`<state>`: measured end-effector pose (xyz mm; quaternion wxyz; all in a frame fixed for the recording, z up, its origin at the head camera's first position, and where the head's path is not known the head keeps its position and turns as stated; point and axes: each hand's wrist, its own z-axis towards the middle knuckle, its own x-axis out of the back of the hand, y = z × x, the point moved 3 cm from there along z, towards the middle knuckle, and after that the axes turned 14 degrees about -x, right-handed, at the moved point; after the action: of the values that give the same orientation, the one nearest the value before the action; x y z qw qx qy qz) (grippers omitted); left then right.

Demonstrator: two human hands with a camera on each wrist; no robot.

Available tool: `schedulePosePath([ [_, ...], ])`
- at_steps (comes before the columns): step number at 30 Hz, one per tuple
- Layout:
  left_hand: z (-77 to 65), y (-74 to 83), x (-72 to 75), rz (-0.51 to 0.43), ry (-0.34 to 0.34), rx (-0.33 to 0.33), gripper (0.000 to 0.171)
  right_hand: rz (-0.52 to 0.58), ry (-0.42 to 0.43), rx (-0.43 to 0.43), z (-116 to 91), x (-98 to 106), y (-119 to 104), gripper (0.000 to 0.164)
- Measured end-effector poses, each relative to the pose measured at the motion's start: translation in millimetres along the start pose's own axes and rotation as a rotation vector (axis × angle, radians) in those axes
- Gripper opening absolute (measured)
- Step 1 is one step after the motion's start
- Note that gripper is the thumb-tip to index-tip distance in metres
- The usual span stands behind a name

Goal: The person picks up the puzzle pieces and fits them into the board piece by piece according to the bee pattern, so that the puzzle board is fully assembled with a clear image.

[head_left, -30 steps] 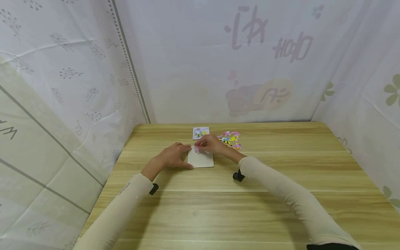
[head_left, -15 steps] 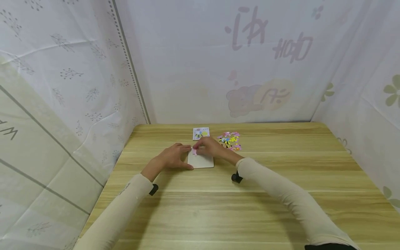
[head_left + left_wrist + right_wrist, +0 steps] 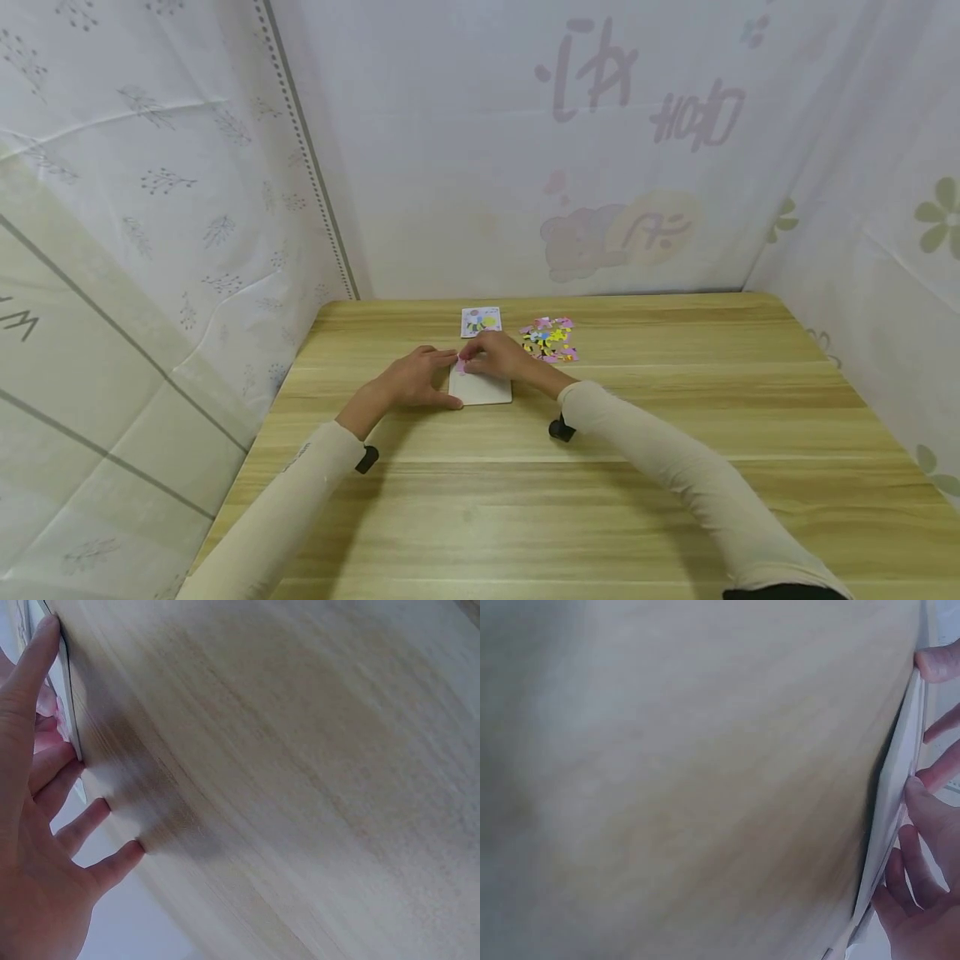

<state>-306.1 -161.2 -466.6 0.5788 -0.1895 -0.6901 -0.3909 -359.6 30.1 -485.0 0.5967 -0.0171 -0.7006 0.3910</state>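
Observation:
A white square board (image 3: 483,392) lies flat on the wooden table. My left hand (image 3: 411,377) braces its left side, thumb at the near corner and fingertips by the far corner. In the left wrist view, the left hand (image 3: 45,825) has its fingers spread, some tips touching the table. Over the board's far left part, my right hand (image 3: 497,354) pinches a pink jigsaw piece (image 3: 461,367), partly hidden by the fingers. The right wrist view shows the right hand (image 3: 926,862) at the board's edge; the piece is not clear there.
Behind the board lies a small picture card (image 3: 480,320) with a bee on it. Several loose pink, yellow and blue jigsaw pieces (image 3: 553,335) are spread to its right. A patterned curtain (image 3: 480,208) hangs behind the table (image 3: 480,500).
My right hand has shifted slightly left with the pink jigsaw piece, which now sits closer to the board's far left corner. The left hand stays at the board's left side.

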Motion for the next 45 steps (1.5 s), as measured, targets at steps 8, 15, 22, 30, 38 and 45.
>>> schedulePosePath([
  [8, 1.2, 3.0, 3.3, -0.017, 0.015, -0.008, 0.096, 0.027, -0.01, -0.072, 3, 5, -1, 0.024],
  [15, 3.3, 3.3, 3.6, -0.005, -0.003, -0.027, 0.092, 0.028, -0.002, -0.079, 4, 6, 1, 0.024],
  [22, 6.4, 1.4, 4.1, 0.007, -0.018, -0.018, 0.093, 0.023, 0.01, -0.057, 2, 8, 2, 0.025],
  [30, 5.2, 2.1, 3.0, 0.012, -0.034, -0.007, 0.094, 0.063, 0.011, -0.147, -9, 18, 10, 0.03],
  [38, 2.8, 1.5, 0.3, 0.009, -0.037, 0.015, 0.095, 0.044, 0.059, -0.172, -23, 45, 33, 0.028],
  [45, 2.6, 4.4, 2.4, 0.006, -0.038, 0.018, 0.094, 0.056, 0.101, -0.182, -34, 72, 58, 0.031],
])
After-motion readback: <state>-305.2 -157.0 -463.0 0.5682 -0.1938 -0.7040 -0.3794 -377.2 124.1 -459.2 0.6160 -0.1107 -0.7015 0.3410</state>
